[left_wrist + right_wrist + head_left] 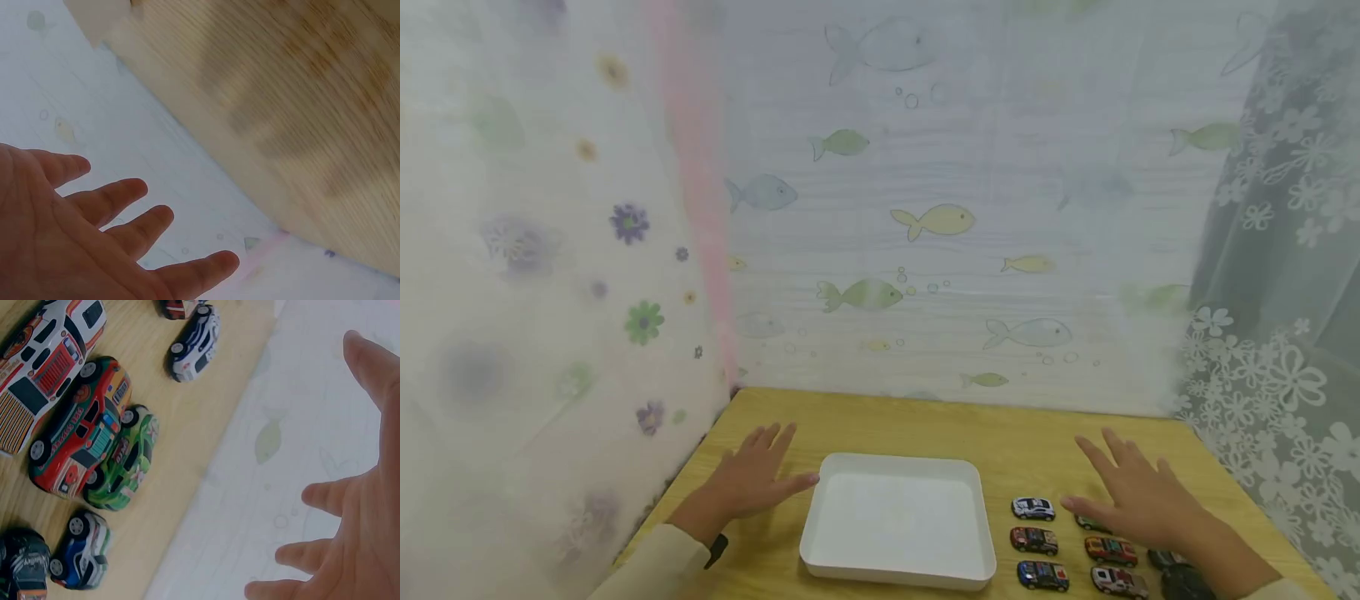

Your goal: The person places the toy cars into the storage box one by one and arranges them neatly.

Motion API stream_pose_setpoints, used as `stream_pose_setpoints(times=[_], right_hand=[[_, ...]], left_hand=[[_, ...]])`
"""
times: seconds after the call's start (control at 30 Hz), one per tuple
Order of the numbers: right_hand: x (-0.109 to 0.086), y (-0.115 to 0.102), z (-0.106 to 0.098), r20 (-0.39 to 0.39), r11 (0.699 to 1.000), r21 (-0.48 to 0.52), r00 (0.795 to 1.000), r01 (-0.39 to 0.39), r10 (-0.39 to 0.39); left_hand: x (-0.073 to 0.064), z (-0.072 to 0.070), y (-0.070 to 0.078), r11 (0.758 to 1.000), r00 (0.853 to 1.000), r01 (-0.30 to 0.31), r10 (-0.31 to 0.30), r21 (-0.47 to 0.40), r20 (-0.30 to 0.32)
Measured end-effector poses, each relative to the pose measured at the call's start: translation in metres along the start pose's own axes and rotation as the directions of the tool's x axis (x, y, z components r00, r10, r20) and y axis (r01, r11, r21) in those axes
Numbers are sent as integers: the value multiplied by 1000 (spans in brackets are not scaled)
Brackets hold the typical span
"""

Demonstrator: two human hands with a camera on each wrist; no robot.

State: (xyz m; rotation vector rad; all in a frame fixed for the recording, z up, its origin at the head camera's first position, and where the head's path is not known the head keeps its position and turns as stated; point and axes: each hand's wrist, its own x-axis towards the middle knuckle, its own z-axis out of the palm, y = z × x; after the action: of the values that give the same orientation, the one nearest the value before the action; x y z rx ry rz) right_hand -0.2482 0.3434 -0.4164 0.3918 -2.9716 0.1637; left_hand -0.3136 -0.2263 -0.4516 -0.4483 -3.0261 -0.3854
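Note:
My left hand (748, 479) hovers with spread fingers beside the left rim of a shallow white tray (898, 517), holding nothing. In the left wrist view its straight fingers (140, 231) show against the fish-print cloth. On the right, my right hand (1138, 496) is spread over the toy cars, also holding nothing, and hides some of them in the head view. Near it stand a white toy car (1033, 508), a dark red one (1033, 540) and a blue one (1042, 575). The right wrist view shows a red toy car (84, 428) and a green one (125, 459).
The toy cars stand in columns right of the tray on a wooden table (925, 425). A fish-print cloth (955, 275) hangs behind the table's back edge. Flower-patterned cloth (550, 333) closes the left side, and a lacy sheer curtain (1285, 358) hangs at the right.

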Motion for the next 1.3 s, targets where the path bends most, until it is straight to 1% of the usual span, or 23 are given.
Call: stream_pose_setpoints(times=[0.23,0.37,0.5,0.57,0.67,0.8,0.9,0.97,1.13,1.2,1.3], right_hand=[[7,-5,9,-7,999,26,1000,18,-18],[10,-8,13,-2,999,41,1000,27,-27],[14,-11,17,4,997,67,999,43,-43],[15,-12,19,1,996,74,999,52,-52],[18,-12,23,-4,994,74,997,75,-75],[21,-11,27,-1,990,88,994,111,-112],[23,-11,29,10,986,114,992,126,-127],[24,-11,29,29,982,144,991,126,-132],[28,-12,33,95,974,211,990,84,-106],[30,-12,35,105,971,228,989,74,-100],[33,-12,38,114,960,273,989,61,-95]], left_hand=[[6,10,5,1000,1000,-27,27,-12,-4],[9,15,8,999,999,-29,29,-19,15],[11,18,10,999,999,-18,19,-31,41],[10,19,12,998,998,-10,13,-65,55],[10,21,14,989,997,6,6,-148,78],[10,24,17,967,994,25,4,-253,114],[12,27,21,954,992,34,5,-297,129],[13,29,22,941,992,31,12,-338,127],[14,31,22,893,991,57,3,-446,133],[14,31,22,875,990,79,-12,-478,142],[16,32,22,851,990,79,-8,-519,137]])
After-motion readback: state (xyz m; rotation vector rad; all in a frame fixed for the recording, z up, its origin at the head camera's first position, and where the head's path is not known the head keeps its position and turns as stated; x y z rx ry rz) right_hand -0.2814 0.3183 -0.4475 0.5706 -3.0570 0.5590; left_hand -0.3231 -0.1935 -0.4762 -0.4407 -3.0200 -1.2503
